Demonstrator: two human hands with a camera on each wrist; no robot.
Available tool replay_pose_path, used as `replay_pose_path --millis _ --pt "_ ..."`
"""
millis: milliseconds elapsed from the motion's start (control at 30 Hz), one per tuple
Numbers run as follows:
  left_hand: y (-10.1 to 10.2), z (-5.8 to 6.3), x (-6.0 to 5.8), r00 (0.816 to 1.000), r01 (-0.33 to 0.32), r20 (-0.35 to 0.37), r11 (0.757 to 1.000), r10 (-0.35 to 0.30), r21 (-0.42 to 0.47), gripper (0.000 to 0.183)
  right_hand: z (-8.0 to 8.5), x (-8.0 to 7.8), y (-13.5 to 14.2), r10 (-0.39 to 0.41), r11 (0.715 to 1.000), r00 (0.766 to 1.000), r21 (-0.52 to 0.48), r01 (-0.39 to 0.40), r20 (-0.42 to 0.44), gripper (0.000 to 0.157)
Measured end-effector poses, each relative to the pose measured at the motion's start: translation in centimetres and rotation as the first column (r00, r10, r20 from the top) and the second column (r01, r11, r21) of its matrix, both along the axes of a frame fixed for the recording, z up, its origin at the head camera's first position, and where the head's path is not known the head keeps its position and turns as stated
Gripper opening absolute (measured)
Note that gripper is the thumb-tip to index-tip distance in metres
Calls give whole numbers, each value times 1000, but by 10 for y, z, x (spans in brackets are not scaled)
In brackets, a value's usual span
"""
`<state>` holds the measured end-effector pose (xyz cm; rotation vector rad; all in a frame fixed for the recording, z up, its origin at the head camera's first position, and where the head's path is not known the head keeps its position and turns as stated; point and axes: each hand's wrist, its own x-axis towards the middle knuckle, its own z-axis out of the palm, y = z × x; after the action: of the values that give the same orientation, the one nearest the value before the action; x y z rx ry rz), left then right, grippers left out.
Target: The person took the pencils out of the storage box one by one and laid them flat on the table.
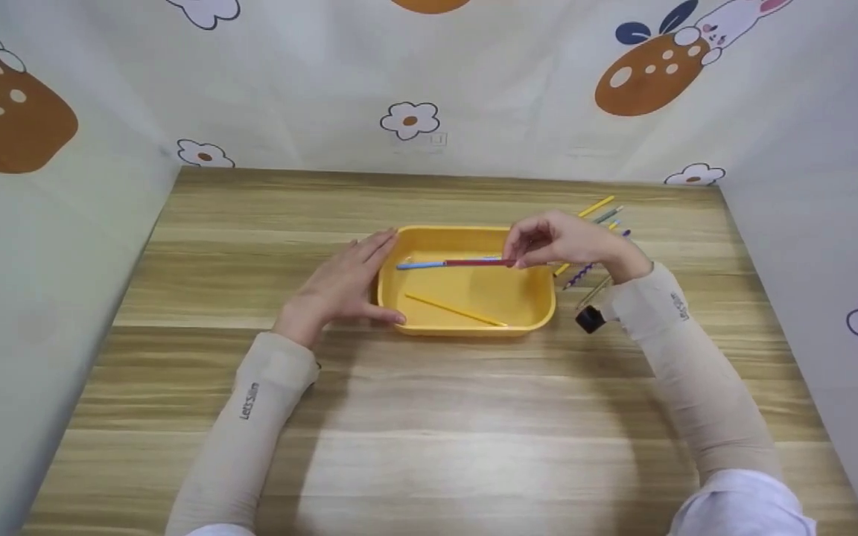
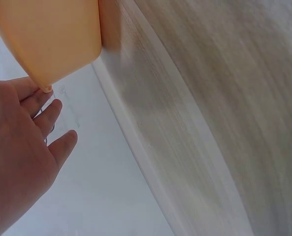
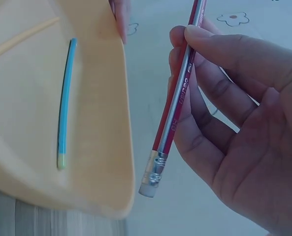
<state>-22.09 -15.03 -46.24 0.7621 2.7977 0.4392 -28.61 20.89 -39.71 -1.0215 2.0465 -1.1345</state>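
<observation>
A red pencil [image 1: 477, 262] with a silver stripe and a white eraser is pinched between thumb and fingertips of my right hand [image 1: 559, 242]. It hangs over the right half of a yellow plastic tray [image 1: 466, 330]. Inside the tray lie a blue pencil [image 3: 67, 103] and a yellow pencil [image 1: 455, 309]. From the head view, the red pencil overlaps part of the blue one. My left hand [image 1: 339, 283] rests on the tray's left end with spread fingers, thumb at the near corner. In the left wrist view its fingertips touch the tray's rim corner [image 2: 46, 87].
Right of the tray several pencils lie loosely on the wooden table [image 1: 459, 447], among them a yellow pencil [image 1: 597, 206] and a purple pencil [image 1: 579, 277]. My right forearm partly covers them. A patterned white curtain [image 1: 310, 82] encloses the table's back and sides.
</observation>
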Motion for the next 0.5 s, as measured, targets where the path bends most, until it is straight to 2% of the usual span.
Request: replay_pose_path --millis 267,500 --pt "1 0 -1 1000 22 -16 1000 -22 10 130 0 8 36 -81 995 996 -63 78 -48 12" --pt "-1 -1 0 1000 14 -12 1000 -14 2 129 -6 12 66 -139 986 988 -104 132 -64 11"
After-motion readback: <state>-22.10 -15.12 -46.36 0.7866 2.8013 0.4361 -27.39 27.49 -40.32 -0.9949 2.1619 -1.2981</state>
